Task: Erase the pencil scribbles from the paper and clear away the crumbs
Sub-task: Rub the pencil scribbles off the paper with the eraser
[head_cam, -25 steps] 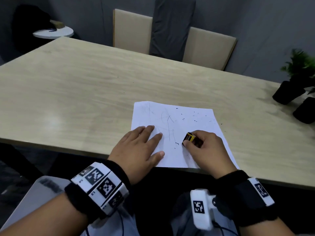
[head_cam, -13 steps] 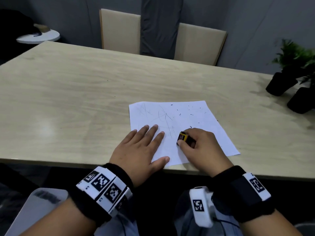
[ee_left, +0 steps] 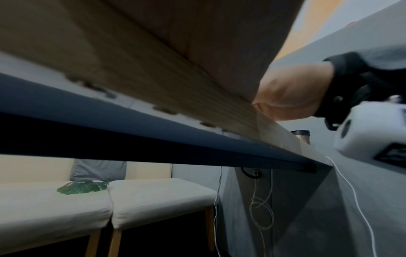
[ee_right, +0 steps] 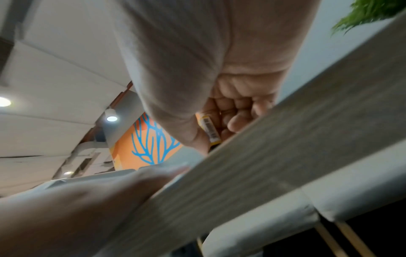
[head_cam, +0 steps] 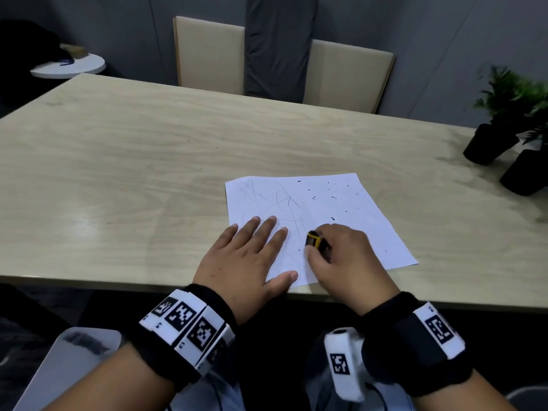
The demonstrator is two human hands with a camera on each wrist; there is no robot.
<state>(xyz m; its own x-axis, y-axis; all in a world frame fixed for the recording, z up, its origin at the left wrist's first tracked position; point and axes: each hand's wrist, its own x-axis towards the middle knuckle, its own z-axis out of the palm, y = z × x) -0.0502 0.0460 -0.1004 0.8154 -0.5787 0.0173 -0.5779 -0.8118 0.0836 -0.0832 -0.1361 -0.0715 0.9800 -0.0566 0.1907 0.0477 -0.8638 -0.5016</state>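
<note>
Paper (head_cam: 323, 215) lies white and slightly skewed near the front edge of the table (head_cam: 118, 173), straight ahead of me in the head view. Thin pencil scribbles (head_cam: 281, 203) cross its left half, and dark crumbs (head_cam: 332, 197) are scattered over the right half, a few just off the sheet on the wood. My left hand (head_cam: 240, 262) lies flat with fingers straight and spread, pressing the near left part of the sheet. My right hand (head_cam: 341, 256) is curled round a small eraser (head_cam: 313, 240) in a yellow sleeve — the eraser's end is down on the sheet just right of the lowest scribbles. Two beige chairs (head_cam: 347, 75) stand behind the far edge of the table, and potted plants (head_cam: 504, 120) sit at the far right.

From the left wrist view I see mostly the underside and front edge of the table; my own fingers are hidden above it. The right hand (ee_left: 290, 93) shows at the edge, with a white camera block strapped at its wrist.

From the right wrist view — blurred — the fingers (ee_right: 241, 107) are folded in, pinching the eraser (ee_right: 209, 129), whose barcode label faces the camera. The left hand (ee_right: 110, 187) lies flat on the table below it.
</note>
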